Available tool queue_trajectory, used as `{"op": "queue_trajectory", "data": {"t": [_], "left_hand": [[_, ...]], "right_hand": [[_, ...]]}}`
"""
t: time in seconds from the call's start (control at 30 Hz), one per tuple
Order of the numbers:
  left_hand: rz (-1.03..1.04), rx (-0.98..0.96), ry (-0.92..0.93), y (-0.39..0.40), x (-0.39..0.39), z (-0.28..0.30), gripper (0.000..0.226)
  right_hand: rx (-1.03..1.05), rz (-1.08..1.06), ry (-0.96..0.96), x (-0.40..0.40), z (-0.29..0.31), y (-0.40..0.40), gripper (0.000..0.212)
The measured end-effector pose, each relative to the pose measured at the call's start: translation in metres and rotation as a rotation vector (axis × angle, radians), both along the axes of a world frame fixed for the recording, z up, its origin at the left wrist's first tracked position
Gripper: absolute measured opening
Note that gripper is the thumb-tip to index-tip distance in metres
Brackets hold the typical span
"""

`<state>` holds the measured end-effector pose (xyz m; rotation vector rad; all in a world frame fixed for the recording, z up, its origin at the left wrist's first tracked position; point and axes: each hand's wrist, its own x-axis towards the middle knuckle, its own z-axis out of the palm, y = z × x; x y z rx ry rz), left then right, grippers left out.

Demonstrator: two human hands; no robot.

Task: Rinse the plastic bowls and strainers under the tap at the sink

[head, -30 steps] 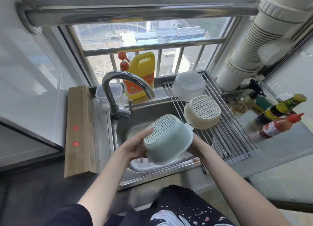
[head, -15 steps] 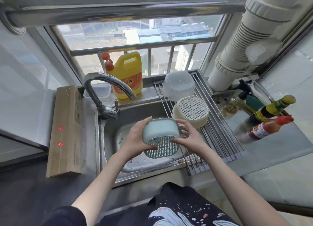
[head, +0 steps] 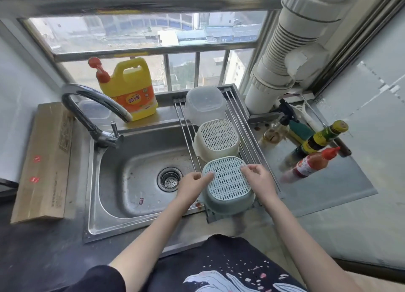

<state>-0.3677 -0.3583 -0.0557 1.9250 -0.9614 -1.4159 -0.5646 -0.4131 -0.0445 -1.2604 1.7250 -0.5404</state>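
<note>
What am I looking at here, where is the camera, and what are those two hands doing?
The camera sits on a person's head and looks down at a kitchen sink, so the two bare arms are that person's own. The left hand and right hand touch a blue strainer with their fingertips. It lies upside down on the metal drying rack over the sink's right side. Behind it on the rack lie a cream strainer and a clear bowl, both upside down. No water runs from the tap. A yellow soap jug stands on the sill, and sauce bottles stand on the counter to the right.
</note>
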Motion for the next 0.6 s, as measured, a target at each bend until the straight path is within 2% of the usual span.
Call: {"op": "queue_trajectory", "data": {"t": [0.13,0.2,0.3,0.33,0.4,0.5,0.6], "left_hand": [[0.03,-0.047,0.033,0.003,-0.018,-0.003,0.017],[0.04,-0.078,0.01,0.0,-0.024,-0.003,0.017],[0.039,-0.111,-0.126,-0.003,-0.03,-0.001,0.024],[0.045,-0.12,-0.155,-0.003,-0.031,-0.002,0.03],[0.024,-0.135,-0.214,-0.004,-0.031,-0.006,0.058],[-0.189,-0.172,-0.322,-0.003,-0.035,-0.011,0.103],[-0.37,-0.16,-0.403,-0.002,-0.039,-0.022,0.116]], "right_hand": [[0.0,0.023,0.037,-0.008,-0.014,0.002,0.037],[-0.035,0.101,0.128,-0.006,-0.016,-0.001,0.033],[-0.093,0.196,0.292,-0.001,-0.016,-0.003,0.034],[-0.116,0.207,0.329,-0.001,-0.019,-0.003,0.038],[-0.193,0.219,0.357,-0.001,-0.023,-0.004,0.047],[-0.313,0.339,0.418,0.001,-0.026,-0.001,0.057],[-0.289,0.541,0.605,0.001,-0.04,-0.001,0.061]]}}
